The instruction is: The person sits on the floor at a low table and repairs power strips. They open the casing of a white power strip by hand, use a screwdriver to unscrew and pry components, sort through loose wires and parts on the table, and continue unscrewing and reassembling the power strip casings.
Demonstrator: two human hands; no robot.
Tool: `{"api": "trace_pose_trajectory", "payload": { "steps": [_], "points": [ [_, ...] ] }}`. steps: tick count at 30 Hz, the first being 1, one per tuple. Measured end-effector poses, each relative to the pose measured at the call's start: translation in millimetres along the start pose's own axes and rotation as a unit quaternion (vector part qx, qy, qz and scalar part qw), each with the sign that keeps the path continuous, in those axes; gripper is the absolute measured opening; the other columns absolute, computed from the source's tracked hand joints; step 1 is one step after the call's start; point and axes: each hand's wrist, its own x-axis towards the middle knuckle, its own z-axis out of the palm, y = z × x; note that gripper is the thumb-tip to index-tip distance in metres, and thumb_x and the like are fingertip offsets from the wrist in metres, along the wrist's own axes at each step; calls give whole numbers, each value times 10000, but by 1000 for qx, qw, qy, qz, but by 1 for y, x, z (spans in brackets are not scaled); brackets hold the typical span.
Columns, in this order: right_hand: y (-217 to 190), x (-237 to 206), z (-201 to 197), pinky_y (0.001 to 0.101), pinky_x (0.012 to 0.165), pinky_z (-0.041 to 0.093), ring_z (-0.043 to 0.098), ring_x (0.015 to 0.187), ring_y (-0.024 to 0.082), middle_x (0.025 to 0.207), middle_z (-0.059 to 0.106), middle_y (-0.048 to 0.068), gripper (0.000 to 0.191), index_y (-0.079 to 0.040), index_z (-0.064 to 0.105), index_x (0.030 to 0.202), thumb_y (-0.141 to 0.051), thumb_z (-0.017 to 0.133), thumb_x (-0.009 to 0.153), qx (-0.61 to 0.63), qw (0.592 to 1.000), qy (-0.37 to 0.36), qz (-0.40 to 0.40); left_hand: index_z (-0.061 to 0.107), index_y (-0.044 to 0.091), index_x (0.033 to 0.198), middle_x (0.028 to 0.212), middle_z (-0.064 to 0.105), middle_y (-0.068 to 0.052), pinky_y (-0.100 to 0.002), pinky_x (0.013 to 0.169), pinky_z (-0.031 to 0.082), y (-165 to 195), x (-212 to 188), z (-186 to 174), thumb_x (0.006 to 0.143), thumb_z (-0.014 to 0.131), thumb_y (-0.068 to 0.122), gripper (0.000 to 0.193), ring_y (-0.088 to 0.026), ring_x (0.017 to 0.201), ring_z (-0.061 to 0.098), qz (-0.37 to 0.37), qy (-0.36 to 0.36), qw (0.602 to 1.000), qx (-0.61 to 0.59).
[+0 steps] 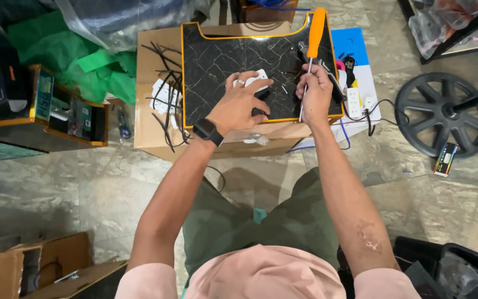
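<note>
Left hand: we see our left hand (240,102) reaching forward with the forearm extended, a dark watch (208,132) on the wrist, palm down, fingers curled over a small white part (254,81).
Left grip: closed on the white part, pinning it against the dark marbled panel (217,66).
Right hand: our right hand (315,94) is raised just beside the left, wrist bent, knuckles toward the camera.
Right grip: closed around the metal shaft of a screwdriver (311,52); its orange handle points away from us, and the shaft runs down through the fist to the panel's near edge.
Part position: the white part lies near the middle of the panel, between the two hands.
Worktop: the panel, edged in orange, rests on a cardboard box (150,83) that serves as our worktop.
Edges: both hands work close to the panel's near edge; the right hand is near its right corner.
Left side: black cable ties (167,94) and a white socket (161,95) lie on the bare cardboard.
Right side: a white power strip (354,101) sits just beyond the panel's right edge.
Open room: the stone floor (84,188) lies open between the box and our knees; a black wheel base (442,113) stands well apart at right.
</note>
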Motion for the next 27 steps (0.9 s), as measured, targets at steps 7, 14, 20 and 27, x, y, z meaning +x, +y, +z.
{"api": "trace_pose_trajectory", "payload": {
  "steps": [7,14,20,27],
  "points": [
    [-2,-1,5,246,478,352,454,556,87,715,526,25,182,23,591,1142,-11,488,996,-22,1000,9,-5,792,233,772,1409,561,-21,-650,1163,206,0,3,14,708,823,244,72,-340,1400,395,36,7,999,41],
    [-5,-2,5,241,499,370,464,577,80,730,538,20,189,22,591,1172,-28,488,1021,-37,999,7,-8,747,169,843,1325,570,-1,-639,1195,218,2,20,49,835,783,203,50,-304,1394,421,-4,84,988,128],
    [-5,-5,4,227,490,348,448,567,66,715,507,-2,208,-4,594,1169,-183,503,1112,-44,999,6,-19,718,199,1208,1412,555,-19,-598,1178,261,3,23,51,866,769,166,348,-270,1374,436,-67,184,973,124],
    [-12,-4,8,230,444,314,411,527,57,696,453,-26,159,-51,565,1132,-200,510,1117,-47,998,39,-25,551,118,1383,1409,496,-156,-514,1033,400,-21,-20,22,705,850,167,743,-383,1289,475,-166,214,961,-55]
  ]
}}
